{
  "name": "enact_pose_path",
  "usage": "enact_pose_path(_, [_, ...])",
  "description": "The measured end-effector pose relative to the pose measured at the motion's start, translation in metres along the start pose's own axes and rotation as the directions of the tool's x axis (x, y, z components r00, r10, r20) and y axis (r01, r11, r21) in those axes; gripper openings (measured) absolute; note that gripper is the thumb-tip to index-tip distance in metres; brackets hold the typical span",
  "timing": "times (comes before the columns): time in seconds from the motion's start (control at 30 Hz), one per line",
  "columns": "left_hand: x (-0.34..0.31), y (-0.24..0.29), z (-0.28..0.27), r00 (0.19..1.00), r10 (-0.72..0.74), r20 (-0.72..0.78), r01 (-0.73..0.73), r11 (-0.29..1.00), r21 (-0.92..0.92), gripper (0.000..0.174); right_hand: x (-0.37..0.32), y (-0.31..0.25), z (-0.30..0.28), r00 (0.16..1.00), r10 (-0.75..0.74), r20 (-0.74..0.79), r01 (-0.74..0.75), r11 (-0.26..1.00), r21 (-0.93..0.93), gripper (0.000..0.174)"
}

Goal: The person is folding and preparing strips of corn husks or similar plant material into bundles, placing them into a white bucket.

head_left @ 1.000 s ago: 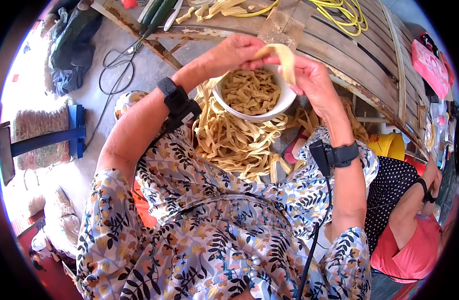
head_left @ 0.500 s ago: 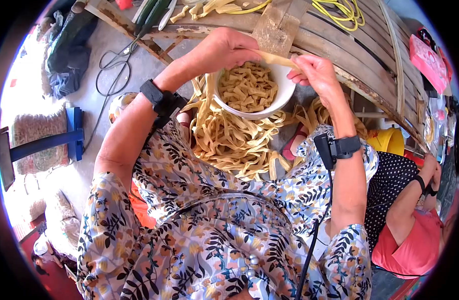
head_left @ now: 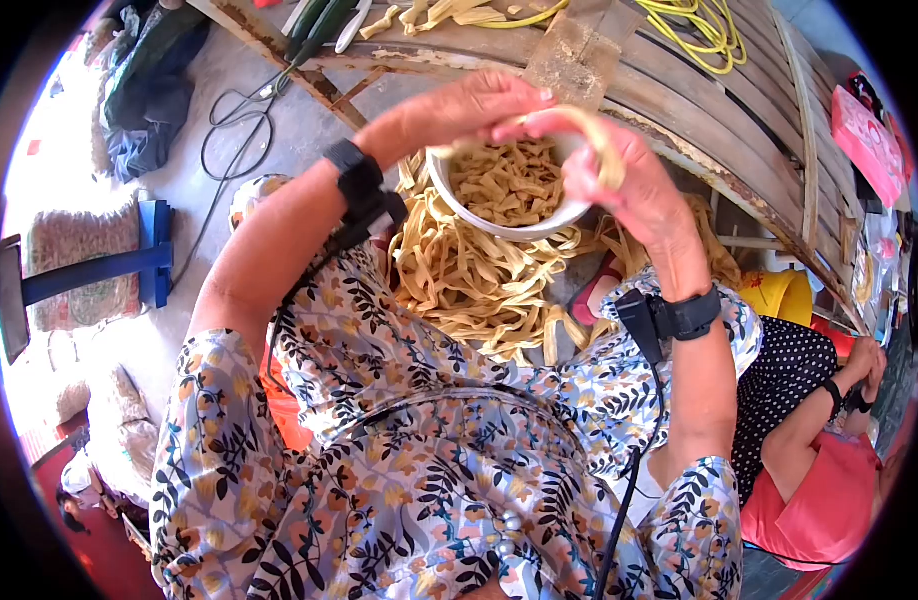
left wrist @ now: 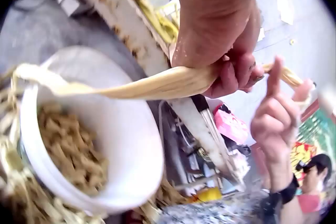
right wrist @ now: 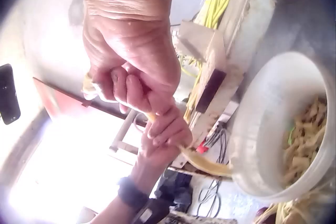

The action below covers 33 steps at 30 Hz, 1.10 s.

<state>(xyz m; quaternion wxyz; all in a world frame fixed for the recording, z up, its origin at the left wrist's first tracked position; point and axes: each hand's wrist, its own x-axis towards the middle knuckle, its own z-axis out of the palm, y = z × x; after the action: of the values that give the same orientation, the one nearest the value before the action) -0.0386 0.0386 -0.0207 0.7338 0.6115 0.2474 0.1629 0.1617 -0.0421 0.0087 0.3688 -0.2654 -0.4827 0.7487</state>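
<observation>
Above a white bucket [head_left: 449, 200] of short tan pieces [head_left: 509, 185], both hands hold one long pale strip [head_left: 607, 150]. The left hand [head_left: 474, 105] grips it with curled fingers; in the left wrist view the strip [left wrist: 157, 85] runs from that hand [left wrist: 223, 40] across the bucket's mouth. The right hand [head_left: 634, 185] pinches the strip, which arches over its fingers. In the right wrist view the right hand's fingers [right wrist: 134, 50] are curled round it, close to the left hand [right wrist: 165, 137].
Long tan strips [head_left: 479, 275] lie heaped on the floor below the bucket. A slatted wooden bench [head_left: 679, 110] with yellow cord [head_left: 699, 35] stands beyond. A yellow bucket [head_left: 779, 293] and another seated person [head_left: 819, 450] are at the right.
Half a second ago the strip was stretched straight between hands held apart; now the hands are closer and the strip bends over the right hand.
</observation>
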Motion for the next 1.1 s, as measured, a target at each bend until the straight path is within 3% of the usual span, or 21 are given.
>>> enact_pose_path(0.03, [0.003,-0.008,0.013,0.984,0.058,0.171,0.012,0.922,-0.386,0.03,0.004,-0.006,-0.006,0.999,-0.041,-0.014,0.041,0.999,0.021,0.048])
enact_pose_path(0.07, [0.006,-0.015,0.022,0.976,0.021,0.219,0.086,0.88,-0.467,0.032,0.003,-0.013,-0.004,0.982,-0.058,-0.181,0.02,0.98,-0.2,0.041])
enact_pose_path(0.1, [0.007,-0.016,0.032,0.963,-0.015,0.27,0.164,0.828,-0.536,0.034,0.004,-0.01,-0.004,0.974,-0.08,-0.214,0.022,0.965,-0.261,0.039])
enact_pose_path(0.17, [0.01,-0.023,0.046,0.949,0.041,0.312,0.152,0.809,-0.568,0.041,0.006,0.001,-0.007,0.951,-0.135,-0.278,0.022,0.928,-0.373,0.034])
enact_pose_path(0.2, [0.01,-0.021,0.049,0.933,0.018,0.36,0.218,0.767,-0.603,0.045,0.006,0.0,-0.004,0.947,-0.168,-0.272,0.051,0.919,-0.39,0.03])
enact_pose_path(0.3, [0.011,-0.026,0.052,0.938,0.021,0.345,0.224,0.722,-0.655,0.044,0.003,-0.004,-0.003,0.954,-0.14,-0.266,-0.02,0.853,-0.522,0.03])
enact_pose_path(0.4, [0.014,-0.028,0.05,0.982,0.092,0.165,0.045,0.734,-0.677,0.037,0.006,0.008,-0.007,0.915,-0.341,-0.217,0.163,0.802,-0.575,0.026])
enact_pose_path(0.43, [0.015,-0.025,0.052,0.988,0.12,0.096,-0.025,0.741,-0.671,0.035,0.008,0.009,-0.01,0.829,-0.522,-0.2,0.175,0.583,-0.793,0.025])
enact_pose_path(0.47, [0.019,-0.022,0.054,0.993,-0.056,-0.101,-0.015,0.802,-0.597,0.025,0.01,0.01,-0.015,0.729,-0.674,-0.124,0.131,0.315,-0.94,0.024])
enact_pose_path(0.5, [0.02,-0.015,0.056,0.973,-0.027,-0.23,-0.097,0.855,-0.51,0.024,0.012,0.011,-0.019,0.622,-0.783,0.004,0.037,0.025,-0.999,0.023])
enact_pose_path(0.53, [0.02,-0.009,0.057,0.935,0.013,-0.354,-0.167,0.897,-0.408,0.023,0.013,0.013,-0.019,0.576,-0.816,-0.049,-0.003,0.058,-0.998,0.026])
enact_pose_path(0.57, [0.019,-0.002,0.058,0.882,0.067,-0.467,-0.226,0.929,-0.292,0.022,0.014,0.013,-0.017,0.639,-0.746,-0.188,-0.03,0.221,-0.975,0.025])
enact_pose_path(0.63, [0.014,0.008,0.06,0.857,0.131,-0.497,-0.213,0.971,-0.112,0.025,0.013,0.012,-0.016,0.738,-0.527,-0.421,-0.121,0.51,-0.851,0.024])
enact_pose_path(0.67, [0.011,0.009,0.06,0.855,0.157,-0.494,-0.2,0.979,-0.035,0.025,0.016,0.014,-0.021,0.782,-0.343,-0.52,-0.117,0.738,-0.664,0.02])
enact_pose_path(0.8, [0.006,0.012,0.056,0.903,0.113,-0.415,-0.088,0.993,0.08,0.029,0.015,0.01,-0.023,0.858,-0.199,-0.474,-0.167,0.765,-0.623,0.012])
enact_pose_path(0.9, [0.007,0.011,0.057,0.932,0.212,-0.295,-0.037,0.864,0.503,0.034,0.017,0.025,-0.019,0.807,-0.321,-0.495,-0.078,0.774,-0.628,0.008])
enact_pose_path(0.93, [0.009,0.007,0.061,0.916,0.241,-0.321,-0.056,0.868,0.493,0.033,0.018,0.028,-0.015,0.761,-0.453,-0.464,-0.019,0.7,-0.714,0.007])
enact_pose_path(1.03, [0.014,0.004,0.061,0.879,0.174,-0.444,0.008,0.925,0.379,0.037,0.019,0.03,-0.013,0.685,-0.692,-0.228,-0.049,0.269,-0.962,0.009])
enact_pose_path(1.07, [0.014,0.004,0.06,0.868,0.099,-0.487,0.056,0.954,0.294,0.032,0.017,0.027,-0.011,0.704,-0.667,-0.244,-0.032,0.314,-0.949,0.01])
enact_pose_path(1.1, [0.015,0.002,0.056,0.876,0.016,-0.482,0.032,0.995,0.091,0.03,0.017,0.024,-0.011,0.683,-0.688,-0.244,0.05,0.378,-0.924,0.011])
